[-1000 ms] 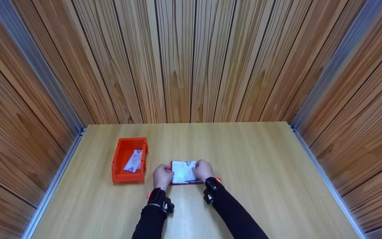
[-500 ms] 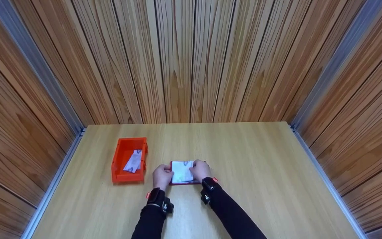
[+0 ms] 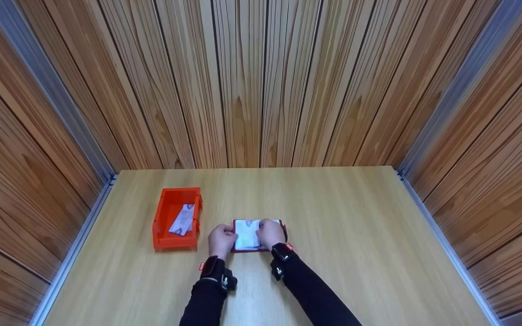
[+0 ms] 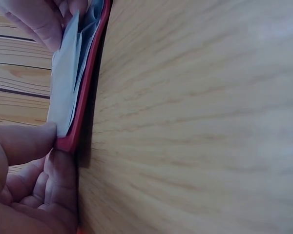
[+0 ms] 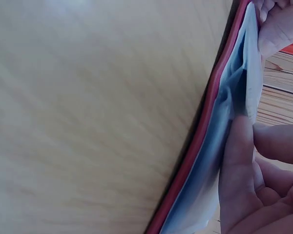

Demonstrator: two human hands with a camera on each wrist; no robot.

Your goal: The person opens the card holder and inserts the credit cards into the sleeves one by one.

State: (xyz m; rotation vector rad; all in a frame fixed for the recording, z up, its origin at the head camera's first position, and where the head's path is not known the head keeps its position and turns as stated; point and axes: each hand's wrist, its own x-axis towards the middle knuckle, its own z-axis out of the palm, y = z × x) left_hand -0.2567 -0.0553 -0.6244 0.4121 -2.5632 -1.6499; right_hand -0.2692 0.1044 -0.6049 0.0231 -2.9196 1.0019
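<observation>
On the table before me lies a small red-covered card holder (image 3: pixel 246 249), spread flat, with pale, thin sleeve pages (image 3: pixel 246 231) on top. At its left edge my left hand (image 3: pixel 221 241) pinches cover and pages, thumb above and fingers below, as the left wrist view shows. My right hand (image 3: pixel 270 233) pinches the loose edge of the upper pages between thumb and index finger. In the right wrist view those pages (image 5: pixel 254 73) stand lifted, with a gap above the pages (image 5: pixel 200 190) underneath. A dark tab (image 3: pixel 284 231) sticks out at the holder's right end.
An orange-red open bin (image 3: pixel 176 242) stands to the left of my left hand. Inside it lies a pale slip with purple markings (image 3: pixel 182 220). Wood-panelled walls (image 3: pixel 252 90) rise behind the table (image 3: pixel 342 235) and at both sides.
My right hand has moved left, drawing the edge of the upper pages with it. The card holder's right end and dark tab now show. The left hand has barely moved.
</observation>
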